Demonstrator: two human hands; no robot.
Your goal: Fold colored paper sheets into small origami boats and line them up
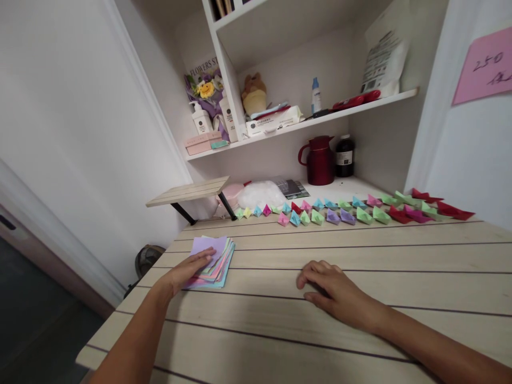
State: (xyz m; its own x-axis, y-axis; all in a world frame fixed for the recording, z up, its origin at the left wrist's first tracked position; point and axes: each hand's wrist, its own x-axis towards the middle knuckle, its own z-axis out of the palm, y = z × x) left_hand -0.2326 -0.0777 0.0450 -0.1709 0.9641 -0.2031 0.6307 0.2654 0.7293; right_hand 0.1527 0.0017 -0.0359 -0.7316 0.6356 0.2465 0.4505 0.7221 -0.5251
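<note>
The stack of square pastel paper sheets [218, 269] sits left of centre in the frame, on the pale wooden worktop with dark seams [256, 320], apparently for easy reach. The left hand [192, 269] lies across it, fingers extended, seemingly steadying the pile rather than gripping it. The right hand [334, 292], right of centre, is loosely curled, thumb apart from the fingers, holding nothing visible. Small folded-paper boats in mixed colours [333, 216] line the worktop's back edge, probably to keep them out of the way. The stack is uneven, lilac uppermost, with pink, green and blue edges fanning out.
</note>
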